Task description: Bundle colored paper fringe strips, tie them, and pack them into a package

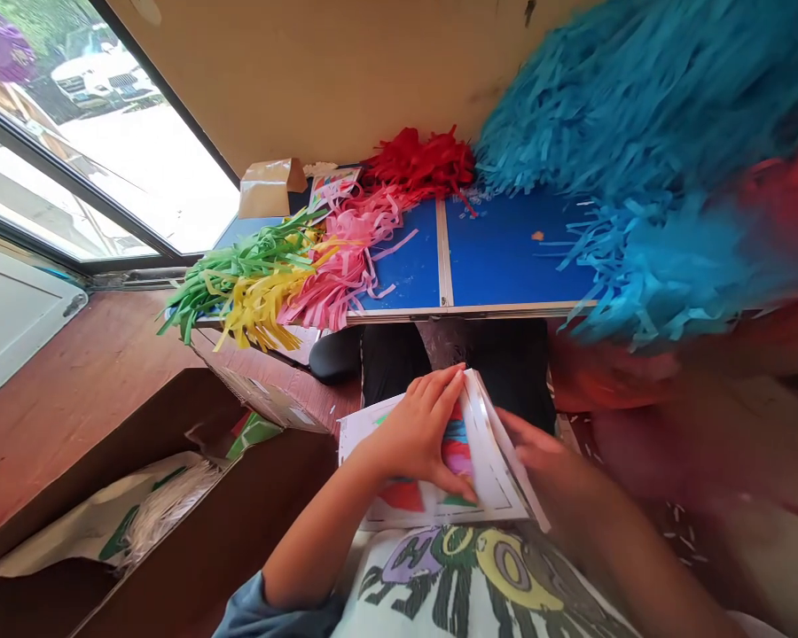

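A folded white printed card (492,461), with a dashed border and coloured patches, rests above my lap. It has raised layers along its right side; whether it is one folded piece or several sheets I cannot tell. My left hand (426,425) lies over its printed face, fingertips at the top edge near the fold and thumb spread lower down. At the right side, my right hand (538,447) grips the raised layers from behind, its fingers partly hidden and blurred. Beyond the hands is the blue folding table (512,257).
Green (239,257), yellow (266,301), pink (346,257) and red paper fringes (418,164) lie on the table's left. A large blue fringe pile (625,115) covers its right. Left of me stands an open cardboard box (272,514) with white shreds. A window (126,151) is beyond.
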Demonstrator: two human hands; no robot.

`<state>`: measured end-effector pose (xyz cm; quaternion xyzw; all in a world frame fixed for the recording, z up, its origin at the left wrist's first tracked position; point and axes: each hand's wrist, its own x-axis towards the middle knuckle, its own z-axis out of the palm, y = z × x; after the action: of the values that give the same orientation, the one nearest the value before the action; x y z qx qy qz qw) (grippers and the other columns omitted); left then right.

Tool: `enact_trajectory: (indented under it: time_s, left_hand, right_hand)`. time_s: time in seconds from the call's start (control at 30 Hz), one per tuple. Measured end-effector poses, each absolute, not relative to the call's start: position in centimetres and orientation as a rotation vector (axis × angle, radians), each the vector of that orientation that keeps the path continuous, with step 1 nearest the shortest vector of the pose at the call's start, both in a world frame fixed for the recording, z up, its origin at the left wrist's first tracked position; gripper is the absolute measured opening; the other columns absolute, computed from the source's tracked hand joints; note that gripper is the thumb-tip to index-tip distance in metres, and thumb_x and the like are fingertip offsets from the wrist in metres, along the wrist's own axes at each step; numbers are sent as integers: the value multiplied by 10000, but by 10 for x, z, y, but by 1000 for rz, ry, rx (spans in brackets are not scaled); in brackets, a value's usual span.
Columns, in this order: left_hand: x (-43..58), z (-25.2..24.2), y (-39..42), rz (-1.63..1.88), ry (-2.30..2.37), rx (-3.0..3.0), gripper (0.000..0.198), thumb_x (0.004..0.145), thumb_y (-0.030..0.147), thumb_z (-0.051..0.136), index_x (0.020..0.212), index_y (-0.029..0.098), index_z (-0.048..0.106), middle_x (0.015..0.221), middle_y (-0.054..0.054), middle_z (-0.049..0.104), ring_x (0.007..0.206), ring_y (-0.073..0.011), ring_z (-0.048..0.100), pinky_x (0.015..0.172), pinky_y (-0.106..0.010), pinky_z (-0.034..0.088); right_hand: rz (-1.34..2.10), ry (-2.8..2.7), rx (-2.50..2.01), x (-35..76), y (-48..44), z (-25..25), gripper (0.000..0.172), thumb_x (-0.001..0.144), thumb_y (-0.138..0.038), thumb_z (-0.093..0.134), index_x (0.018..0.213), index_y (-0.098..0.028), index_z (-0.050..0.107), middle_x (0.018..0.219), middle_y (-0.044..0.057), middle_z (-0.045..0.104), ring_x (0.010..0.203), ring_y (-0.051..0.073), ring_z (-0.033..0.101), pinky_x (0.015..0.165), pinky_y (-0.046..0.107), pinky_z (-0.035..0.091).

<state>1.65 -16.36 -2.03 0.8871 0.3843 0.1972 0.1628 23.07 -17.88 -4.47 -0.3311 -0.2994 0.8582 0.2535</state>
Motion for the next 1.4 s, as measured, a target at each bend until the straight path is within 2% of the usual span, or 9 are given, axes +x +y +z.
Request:
enact_trajectory:
  time_s: [0.13, 0.33, 0.47, 0.57, 0.67, 0.77, 0.97, 1.13, 1.4]
  left_hand:
    - [14, -21, -166, 600, 1057, 2521, 1268, 499, 789, 588, 1412, 121, 15, 1386, -266, 287, 1272, -365, 312, 1015, -517, 286]
    - [14, -21, -166, 595, 1035, 2498, 1240, 519, 779, 587, 1415, 132, 24, 1396, -256, 268, 1281, -365, 294, 1023, -517, 273]
    - [15, -20, -166, 592, 1015, 2504, 1213, 539, 752, 604, 1414, 131, 38, 1397, -252, 265, 1289, -353, 279, 1029, -508, 271]
    - [16, -20, -165, 575, 998, 2504, 1188, 557, 729, 616, 1414, 135, 47, 1401, -245, 262, 1291, -346, 275, 1029, -505, 274]
    - [16, -20, -165, 544, 986, 2494, 1171, 569, 711, 624, 1414, 131, 56, 1404, -245, 261, 1291, -344, 276, 1029, -503, 277]
    - [16, -20, -165, 526, 970, 2492, 1181, 559, 709, 632, 1414, 122, 66, 1405, -249, 262, 1287, -348, 281, 1031, -506, 274]
    - [18, -22, -163, 484, 930, 2518, 1184, 552, 726, 621, 1401, 81, 107, 1412, -265, 253, 1304, -344, 256, 1045, -501, 249]
    - [21, -23, -162, 436, 917, 2525, 1184, 554, 758, 582, 1399, 72, 117, 1412, -276, 260, 1303, -358, 262, 1035, -519, 246]
    - [26, -27, -161, 277, 850, 2644, 1207, 537, 837, 472, 1367, 4, 203, 1402, -335, 234, 1326, -410, 190, 1015, -566, 235]
  right_hand:
    - [2408, -878, -711, 244, -197, -67, 814, 584, -409, 779, 1314, -283, 442, 1202, 86, 577, 1071, 248, 553, 924, 392, 398]
    - [2344, -871, -628, 241, -215, -73, 1012, 475, -543, 794, 1358, -289, 368, 1234, 96, 547, 1117, 272, 517, 947, 420, 363]
    - [2261, -857, -765, 241, -223, -73, 920, 525, -505, 785, 1329, -266, 409, 1174, 89, 586, 924, 229, 606, 776, 346, 466]
    - [2208, -817, -859, 243, -227, -72, 815, 575, -464, 760, 1297, -241, 456, 1099, 84, 626, 709, 173, 615, 618, 287, 481]
    - [2207, -758, -948, 247, -228, -69, 695, 605, -417, 727, 1240, -217, 527, 952, 64, 677, 621, 157, 601, 610, 293, 483]
    - [2185, -746, -994, 249, -228, -63, 598, 607, -403, 720, 1156, -203, 598, 944, 65, 679, 623, 162, 606, 612, 293, 486]
    - [2180, -727, -887, 247, -229, -63, 660, 574, -429, 769, 1178, -238, 580, 1011, 67, 654, 729, 171, 623, 600, 269, 495]
    - [2196, -749, -899, 250, -231, -71, 628, 620, -425, 747, 1192, -239, 565, 1067, 78, 638, 714, 164, 624, 614, 285, 510]
    - [2195, -869, -896, 255, -232, -83, 599, 679, -415, 692, 1218, -206, 535, 996, 89, 655, 755, 194, 628, 602, 301, 523]
